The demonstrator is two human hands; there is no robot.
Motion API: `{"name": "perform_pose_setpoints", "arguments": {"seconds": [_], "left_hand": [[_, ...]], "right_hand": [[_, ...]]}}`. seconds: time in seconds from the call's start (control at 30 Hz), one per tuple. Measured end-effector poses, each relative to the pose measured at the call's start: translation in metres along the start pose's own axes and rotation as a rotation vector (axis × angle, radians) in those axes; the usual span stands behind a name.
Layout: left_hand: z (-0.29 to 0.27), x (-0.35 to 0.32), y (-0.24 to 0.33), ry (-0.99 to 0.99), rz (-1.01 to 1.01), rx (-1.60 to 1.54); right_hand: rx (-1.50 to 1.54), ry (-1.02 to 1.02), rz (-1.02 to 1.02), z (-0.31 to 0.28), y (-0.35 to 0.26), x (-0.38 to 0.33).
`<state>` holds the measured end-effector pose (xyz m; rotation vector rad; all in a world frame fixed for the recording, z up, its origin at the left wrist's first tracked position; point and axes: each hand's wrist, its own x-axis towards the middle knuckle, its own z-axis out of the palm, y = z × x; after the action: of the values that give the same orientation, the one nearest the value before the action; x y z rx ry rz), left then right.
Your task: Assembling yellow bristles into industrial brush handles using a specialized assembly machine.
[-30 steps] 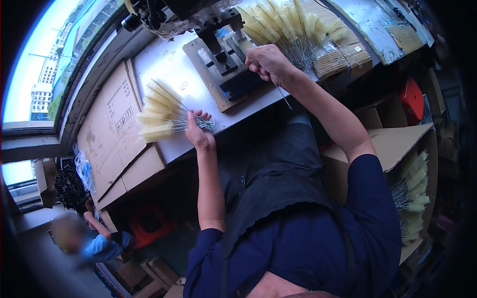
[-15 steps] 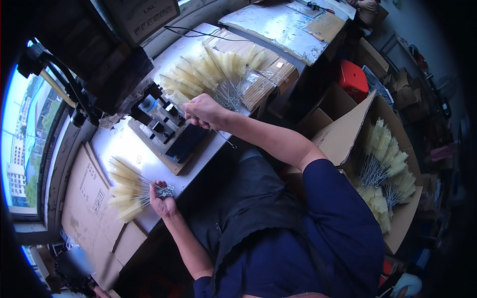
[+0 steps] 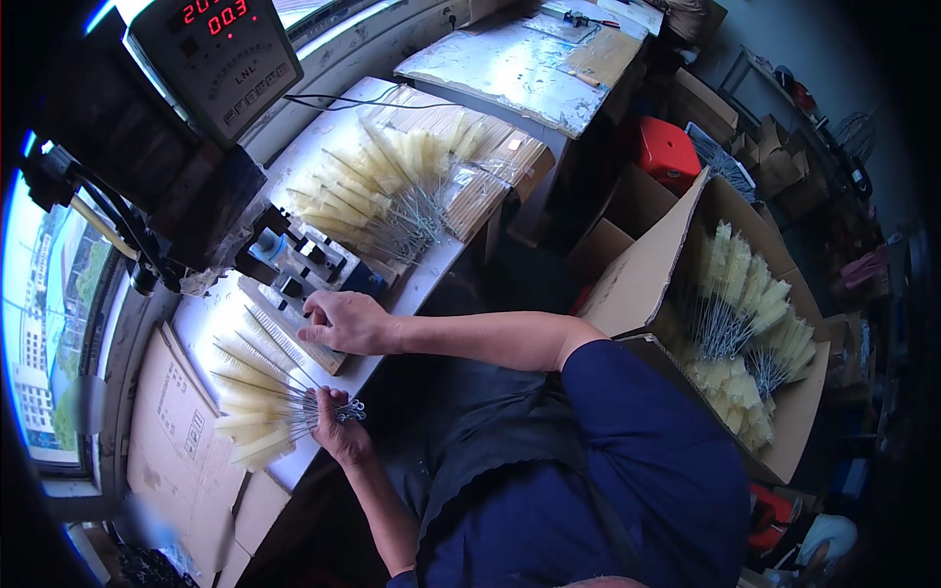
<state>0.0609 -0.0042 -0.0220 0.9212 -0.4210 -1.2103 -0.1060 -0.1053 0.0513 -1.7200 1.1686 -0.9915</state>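
My left hand (image 3: 340,427) is closed round the wire stems of a fanned bunch of tube brushes (image 3: 257,421). Their pale yellow bristles spread to the left, and the looped wire ends stick out to the right of the fist. One brush with sparser-looking bristles (image 3: 267,331) lies along the top of the fan. Above the bunch, my right hand (image 3: 351,321) hovers at the near side of a small metal fixture (image 3: 319,257). Its fingers are half bent, thumb and forefinger apart, with nothing visible between them.
More yellow brushes (image 3: 392,186) lie behind the fixture. A control box (image 3: 221,69) with a red display hangs above at left. An open carton (image 3: 686,255) of brushes stands at my right, near a red plastic object (image 3: 668,152). Flat cardboard (image 3: 167,441) leans at left.
My right hand has moved left and nearer from the fixture's right side, letting go of a brush. Another brush now tops the left hand's bunch. The view has shifted slightly.
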Motion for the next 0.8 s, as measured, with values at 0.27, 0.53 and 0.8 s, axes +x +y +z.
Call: {"name": "perform_pose_setpoints", "arguments": {"seconds": [0.27, 0.53, 0.8], "left_hand": [[0.040, -0.046, -0.010, -0.104, -0.044, 0.174], [-0.001, -0.014, -0.004, 0.215, 0.029, -0.080], [-0.004, 0.036, 0.004, 0.367, 0.214, 0.043]], "right_hand": [[0.510, 0.252, -0.102, 0.054, 0.004, -0.010], [0.972, 0.162, 0.269, -0.021, 0.008, 0.005], [0.872, -0.189, 0.473, -0.011, 0.012, 0.017]]}}
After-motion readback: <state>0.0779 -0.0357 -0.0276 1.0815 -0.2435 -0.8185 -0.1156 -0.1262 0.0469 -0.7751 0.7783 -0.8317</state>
